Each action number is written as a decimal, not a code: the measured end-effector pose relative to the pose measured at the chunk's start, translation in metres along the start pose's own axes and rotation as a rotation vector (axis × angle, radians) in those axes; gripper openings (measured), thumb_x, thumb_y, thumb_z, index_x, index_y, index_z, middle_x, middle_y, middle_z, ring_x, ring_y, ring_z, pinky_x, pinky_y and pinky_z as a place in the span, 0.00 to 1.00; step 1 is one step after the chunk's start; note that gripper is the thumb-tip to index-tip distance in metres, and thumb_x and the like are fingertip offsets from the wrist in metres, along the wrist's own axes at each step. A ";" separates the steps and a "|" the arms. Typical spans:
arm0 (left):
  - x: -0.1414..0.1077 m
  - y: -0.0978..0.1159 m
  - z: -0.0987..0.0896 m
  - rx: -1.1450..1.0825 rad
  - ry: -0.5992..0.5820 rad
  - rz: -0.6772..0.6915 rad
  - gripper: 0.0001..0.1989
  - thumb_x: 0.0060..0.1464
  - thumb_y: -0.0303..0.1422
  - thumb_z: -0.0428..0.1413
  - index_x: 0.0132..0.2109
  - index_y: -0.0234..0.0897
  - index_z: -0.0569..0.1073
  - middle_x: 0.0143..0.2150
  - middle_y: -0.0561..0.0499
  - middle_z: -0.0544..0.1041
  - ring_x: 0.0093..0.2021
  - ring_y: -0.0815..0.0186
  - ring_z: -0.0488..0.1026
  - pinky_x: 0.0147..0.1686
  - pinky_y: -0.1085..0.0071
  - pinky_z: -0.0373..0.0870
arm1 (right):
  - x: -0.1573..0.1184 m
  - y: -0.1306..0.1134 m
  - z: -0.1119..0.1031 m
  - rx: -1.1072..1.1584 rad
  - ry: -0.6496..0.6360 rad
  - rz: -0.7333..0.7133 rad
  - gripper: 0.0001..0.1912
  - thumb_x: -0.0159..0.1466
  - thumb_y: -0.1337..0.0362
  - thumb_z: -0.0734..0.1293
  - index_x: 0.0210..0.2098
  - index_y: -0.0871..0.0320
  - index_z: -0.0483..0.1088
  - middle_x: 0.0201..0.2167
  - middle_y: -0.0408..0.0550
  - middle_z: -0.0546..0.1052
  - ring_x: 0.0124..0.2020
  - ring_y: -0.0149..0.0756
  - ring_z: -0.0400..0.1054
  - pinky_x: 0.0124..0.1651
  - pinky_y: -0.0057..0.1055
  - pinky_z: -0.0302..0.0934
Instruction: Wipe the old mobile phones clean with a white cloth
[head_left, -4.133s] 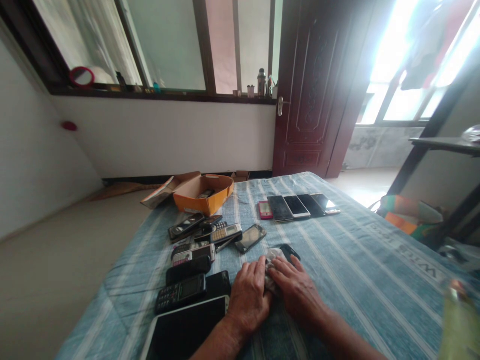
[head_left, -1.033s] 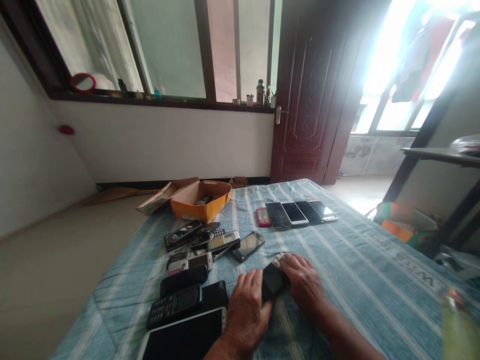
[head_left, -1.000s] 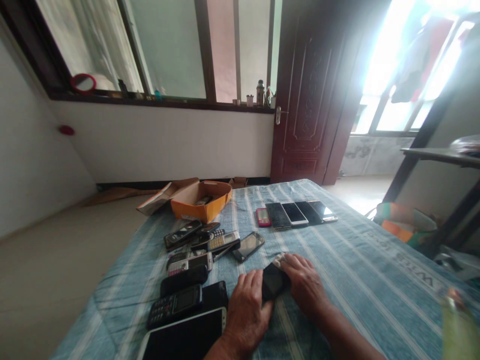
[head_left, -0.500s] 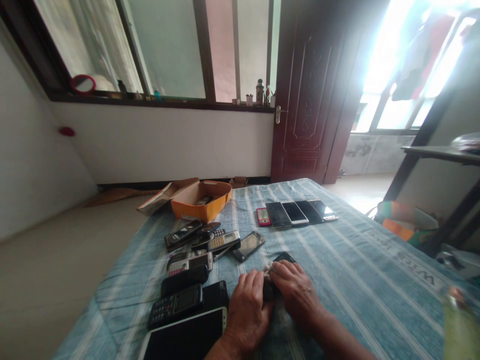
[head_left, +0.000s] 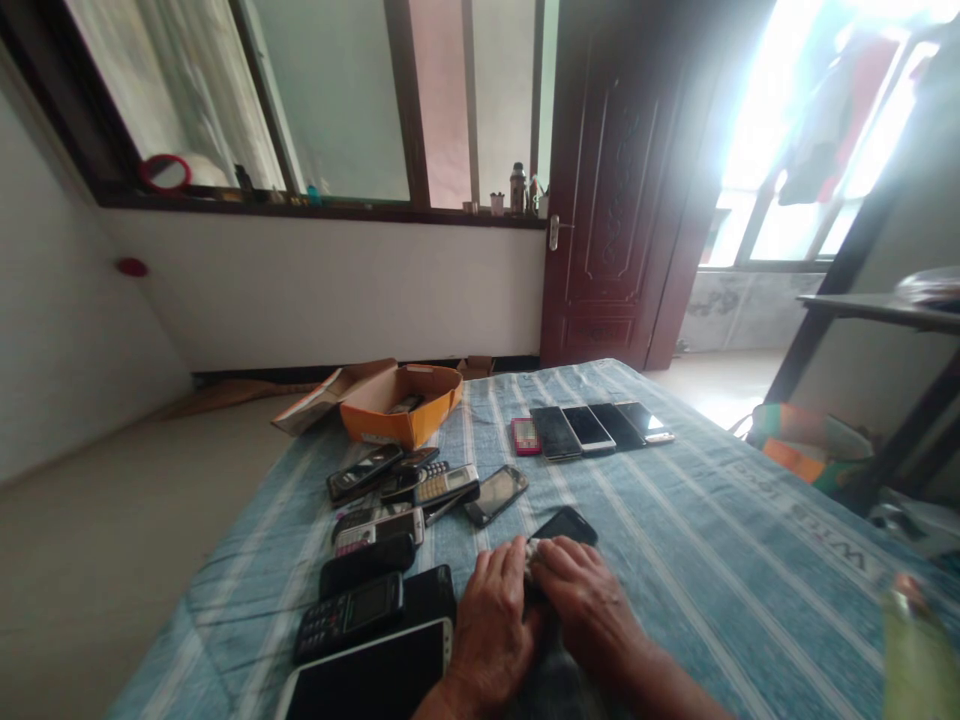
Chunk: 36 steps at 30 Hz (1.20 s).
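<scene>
Left hand [head_left: 496, 610] and right hand [head_left: 581, 590] close together, fingers bent, forearms angled inward.

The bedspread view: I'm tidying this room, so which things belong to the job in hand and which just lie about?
In the job:
- dark phone at the hands
- crumpled white wad under the right hand
- probably the heaped phones and far row of phones

Just lying about, it seems:
- red-rimmed mirror
- flask

Handset [head_left: 570, 524] right of phone pile [head_left: 444, 485], box [head_left: 409, 422] behind pile, tablet [head_left: 375, 668] before it, phone row [head_left: 589, 427] behind handset
</scene>
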<state>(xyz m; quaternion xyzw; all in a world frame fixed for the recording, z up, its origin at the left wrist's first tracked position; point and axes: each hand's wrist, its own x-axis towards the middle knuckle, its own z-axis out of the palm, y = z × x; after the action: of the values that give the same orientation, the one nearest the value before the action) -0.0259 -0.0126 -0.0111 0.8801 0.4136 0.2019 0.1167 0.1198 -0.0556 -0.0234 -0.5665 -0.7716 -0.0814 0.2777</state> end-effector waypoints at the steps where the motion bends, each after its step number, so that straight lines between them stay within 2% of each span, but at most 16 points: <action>1: 0.000 0.000 0.000 -0.012 0.004 0.006 0.28 0.51 0.28 0.51 0.60 0.25 0.65 0.56 0.37 0.72 0.57 0.52 0.68 0.60 0.53 0.63 | 0.000 -0.003 0.000 0.008 -0.006 -0.016 0.09 0.65 0.71 0.63 0.43 0.56 0.71 0.40 0.46 0.74 0.43 0.38 0.65 0.46 0.33 0.59; 5: 0.001 0.002 -0.003 -0.017 0.005 0.000 0.27 0.51 0.28 0.51 0.59 0.27 0.66 0.55 0.38 0.73 0.55 0.52 0.69 0.58 0.53 0.65 | 0.001 -0.002 -0.003 -0.012 -0.019 -0.014 0.09 0.65 0.72 0.62 0.43 0.56 0.71 0.41 0.47 0.74 0.44 0.37 0.65 0.46 0.32 0.59; 11: 0.000 0.007 -0.006 -0.003 -0.010 -0.039 0.29 0.48 0.26 0.52 0.60 0.29 0.66 0.55 0.39 0.73 0.56 0.52 0.67 0.58 0.54 0.64 | -0.001 0.023 -0.011 -0.103 -0.041 0.182 0.13 0.65 0.75 0.59 0.38 0.54 0.73 0.43 0.47 0.74 0.47 0.39 0.65 0.48 0.35 0.58; 15: 0.000 0.006 -0.004 0.006 0.003 -0.027 0.28 0.48 0.27 0.53 0.58 0.29 0.68 0.55 0.39 0.72 0.56 0.51 0.68 0.58 0.53 0.64 | -0.003 0.029 -0.012 -0.141 -0.027 0.256 0.15 0.64 0.76 0.59 0.39 0.55 0.74 0.43 0.49 0.74 0.47 0.42 0.65 0.46 0.37 0.58; 22: 0.000 0.003 -0.004 0.027 0.014 -0.002 0.25 0.49 0.26 0.53 0.56 0.28 0.69 0.53 0.38 0.74 0.54 0.52 0.69 0.56 0.53 0.67 | -0.003 0.002 -0.003 -0.028 -0.015 0.081 0.09 0.64 0.72 0.62 0.39 0.55 0.72 0.41 0.46 0.74 0.44 0.39 0.65 0.46 0.34 0.57; 25: 0.000 0.004 -0.006 0.034 0.004 -0.004 0.24 0.50 0.28 0.53 0.55 0.26 0.70 0.52 0.38 0.74 0.53 0.52 0.70 0.56 0.55 0.67 | -0.002 -0.004 -0.002 0.003 -0.038 0.050 0.07 0.63 0.72 0.64 0.39 0.56 0.71 0.40 0.45 0.74 0.43 0.38 0.64 0.46 0.33 0.57; 32: 0.001 0.009 -0.007 0.049 -0.012 -0.016 0.25 0.49 0.25 0.54 0.57 0.26 0.69 0.53 0.38 0.74 0.54 0.51 0.69 0.57 0.54 0.66 | 0.000 0.013 -0.005 -0.047 -0.018 0.125 0.10 0.64 0.73 0.62 0.40 0.55 0.72 0.41 0.46 0.74 0.45 0.39 0.64 0.46 0.33 0.56; 36: 0.000 0.007 -0.005 0.051 0.024 0.012 0.26 0.49 0.26 0.53 0.57 0.28 0.69 0.52 0.39 0.74 0.53 0.53 0.70 0.56 0.55 0.68 | -0.001 0.010 -0.005 -0.034 -0.008 0.089 0.10 0.65 0.73 0.61 0.39 0.55 0.72 0.41 0.46 0.74 0.45 0.38 0.65 0.46 0.33 0.57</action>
<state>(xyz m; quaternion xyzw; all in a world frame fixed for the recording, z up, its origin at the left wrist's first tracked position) -0.0237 -0.0170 -0.0044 0.8828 0.4145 0.2026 0.0880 0.1305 -0.0552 -0.0212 -0.6051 -0.7453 -0.0796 0.2682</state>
